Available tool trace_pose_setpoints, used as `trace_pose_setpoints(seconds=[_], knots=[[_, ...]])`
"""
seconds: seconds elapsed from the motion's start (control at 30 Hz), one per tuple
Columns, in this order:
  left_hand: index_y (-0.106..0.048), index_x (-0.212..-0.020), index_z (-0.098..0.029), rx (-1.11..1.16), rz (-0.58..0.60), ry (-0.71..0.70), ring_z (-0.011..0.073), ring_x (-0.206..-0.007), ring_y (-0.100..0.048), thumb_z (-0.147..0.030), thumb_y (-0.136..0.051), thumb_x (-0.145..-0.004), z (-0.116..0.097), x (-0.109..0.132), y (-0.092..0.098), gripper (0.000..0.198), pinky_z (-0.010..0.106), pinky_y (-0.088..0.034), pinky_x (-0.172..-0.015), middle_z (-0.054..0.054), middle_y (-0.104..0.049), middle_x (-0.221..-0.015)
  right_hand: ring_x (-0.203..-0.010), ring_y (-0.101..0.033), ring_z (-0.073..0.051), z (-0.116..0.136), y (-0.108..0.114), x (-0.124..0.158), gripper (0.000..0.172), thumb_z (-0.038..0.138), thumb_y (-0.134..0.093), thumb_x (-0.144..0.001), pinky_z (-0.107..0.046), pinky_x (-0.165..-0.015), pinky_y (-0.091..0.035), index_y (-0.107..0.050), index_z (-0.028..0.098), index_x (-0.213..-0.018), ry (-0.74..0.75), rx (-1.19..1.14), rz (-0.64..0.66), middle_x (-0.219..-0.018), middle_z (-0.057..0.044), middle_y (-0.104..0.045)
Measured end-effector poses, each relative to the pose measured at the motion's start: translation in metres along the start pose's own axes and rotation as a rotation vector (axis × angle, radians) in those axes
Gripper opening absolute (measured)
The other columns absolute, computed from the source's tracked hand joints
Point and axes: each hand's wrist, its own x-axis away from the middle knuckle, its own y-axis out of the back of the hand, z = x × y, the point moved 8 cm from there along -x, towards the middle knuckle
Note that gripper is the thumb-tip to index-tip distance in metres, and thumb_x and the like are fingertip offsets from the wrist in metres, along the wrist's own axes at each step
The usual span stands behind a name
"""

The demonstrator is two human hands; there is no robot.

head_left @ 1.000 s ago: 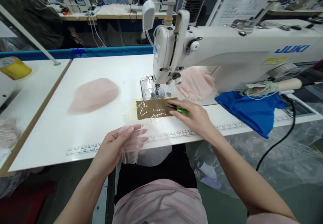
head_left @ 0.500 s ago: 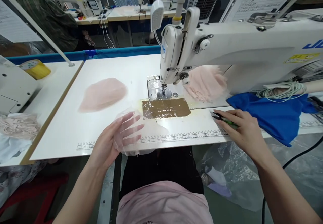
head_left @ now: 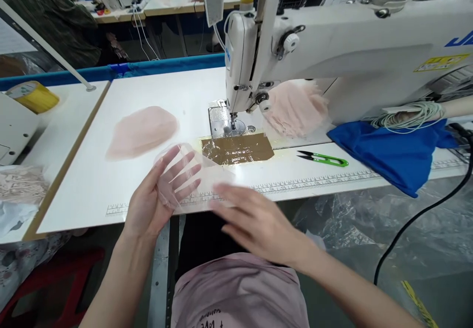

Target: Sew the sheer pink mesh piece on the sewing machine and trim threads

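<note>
My left hand (head_left: 150, 197) is raised at the table's front edge with its fingers spread. A piece of sheer pale fabric (head_left: 207, 170) lies over those fingers, which show through it. My right hand (head_left: 258, 219) is just right of the fabric, its fingers stretched out and blurred at the tips. Whether they touch the fabric I cannot tell. A green thread snipper (head_left: 327, 160) lies on the table to the right. Beyond the fabric stands a white sewing machine (head_left: 242, 62), its needle over a metal plate, with brown tape (head_left: 240, 149) in front.
A pink sheer piece (head_left: 142, 131) lies flat at the left; another crumpled pink pile (head_left: 297, 109) sits behind the needle. Blue cloth (head_left: 391, 150) hangs over the right front edge under a coil of pale cord (head_left: 410, 116). A printed ruler (head_left: 306, 185) runs along the edge.
My right hand has let go of the thread snipper and moved left towards the fabric. The left hand stays under the fabric. The view has tilted down somewhat.
</note>
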Motion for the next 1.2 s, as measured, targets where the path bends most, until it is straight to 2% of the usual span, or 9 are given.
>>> trace_pose_setpoints(seconds=[0.13,0.23,0.33,0.5,0.67,0.83,0.93,1.03,1.2], knots=[[-0.063,-0.126,-0.028,0.033,-0.03,-0.007,0.0204,-0.109,-0.068,-0.033,-0.043,-0.1,-0.005,0.001,0.003,0.033,0.03,-0.062,-0.081,0.004,-0.067,-0.128,-0.061,-0.067,-0.012,0.021,-0.018,-0.001,0.018,0.025,-0.056,-0.095,-0.024,-0.059,-0.054,-0.07,0.016,-0.104,0.034,-0.25,0.077,-0.068,0.0,-0.072],[-0.06,-0.13,-0.029,0.055,-0.037,0.001,0.0187,-0.107,-0.069,-0.032,-0.04,-0.101,-0.007,0.001,0.007,0.035,0.028,-0.061,-0.08,0.003,-0.067,-0.127,-0.078,-0.072,-0.015,0.001,0.005,0.003,0.022,0.016,-0.06,-0.091,-0.029,-0.071,-0.058,-0.067,0.019,-0.112,-0.04,-0.126,-0.071,-0.087,-0.003,-0.076],[-0.058,-0.132,-0.029,0.072,-0.034,0.025,0.0177,-0.106,-0.069,-0.032,-0.038,-0.102,-0.006,0.0,0.01,0.036,0.026,-0.061,-0.079,0.003,-0.068,-0.127,-0.099,-0.07,-0.022,-0.028,0.039,0.014,0.033,0.009,-0.064,-0.085,-0.043,-0.093,-0.055,-0.067,0.024,-0.115,-0.072,0.278,-0.205,-0.102,-0.005,-0.076],[-0.056,-0.134,-0.029,0.09,-0.013,0.049,0.0163,-0.104,-0.07,-0.029,-0.037,-0.102,-0.004,0.001,0.012,0.037,0.025,-0.061,-0.078,0.003,-0.069,-0.125,-0.106,-0.065,-0.033,-0.091,0.09,0.057,0.025,0.018,-0.061,-0.088,-0.049,-0.087,-0.054,-0.07,0.018,-0.111,-0.366,0.707,-0.28,-0.113,-0.015,-0.07],[-0.063,-0.125,-0.026,0.04,0.048,0.071,0.0177,-0.101,-0.071,-0.029,-0.038,-0.101,0.0,-0.001,0.009,0.035,0.027,-0.062,-0.075,0.004,-0.069,-0.123,-0.109,-0.063,-0.035,-0.103,0.107,0.081,0.025,0.026,-0.058,-0.091,-0.05,-0.087,-0.053,-0.07,0.02,-0.113,-0.498,0.646,-0.32,-0.115,-0.015,-0.069],[-0.074,-0.096,-0.014,-0.239,0.471,0.302,0.0227,-0.075,-0.074,-0.044,-0.046,-0.097,0.031,0.013,-0.028,0.041,0.03,-0.06,-0.062,0.012,-0.076,-0.093,-0.107,-0.066,-0.024,-0.078,0.09,0.045,0.02,0.023,-0.063,-0.09,-0.04,-0.093,-0.054,-0.071,0.027,-0.108,-0.493,0.168,-0.39,-0.112,-0.006,-0.071],[-0.076,-0.078,-0.014,-0.507,0.674,0.356,0.0203,-0.068,-0.071,-0.054,-0.045,-0.095,0.046,0.027,-0.046,0.053,0.028,-0.057,-0.067,0.01,-0.075,-0.075,-0.126,-0.055,-0.022,-0.055,0.056,0.002,0.042,0.026,-0.066,-0.089,-0.039,-0.106,-0.047,-0.058,0.029,-0.13,-0.367,-0.217,-0.161,-0.135,-0.005,-0.06],[-0.072,-0.063,-0.019,-0.659,0.645,0.284,0.0169,-0.063,-0.068,-0.053,-0.049,-0.093,0.046,0.025,-0.05,0.052,0.026,-0.054,-0.069,0.005,-0.071,-0.064,-0.117,-0.06,-0.02,-0.041,0.02,-0.025,0.065,0.034,-0.073,-0.083,-0.037,-0.1,-0.051,-0.046,0.028,-0.141,-0.379,-0.515,0.106,-0.142,-0.007,-0.054],[-0.067,-0.063,-0.019,-0.613,0.541,0.294,0.0145,-0.054,-0.062,-0.061,-0.052,-0.089,0.045,0.019,-0.042,0.051,0.024,-0.048,-0.055,0.003,-0.067,-0.059,-0.067,-0.061,-0.011,-0.052,-0.002,-0.03,0.015,0.02,-0.062,-0.087,-0.024,-0.062,-0.051,-0.071,0.018,-0.1,-0.598,-0.685,0.124,-0.086,-0.002,-0.072]])
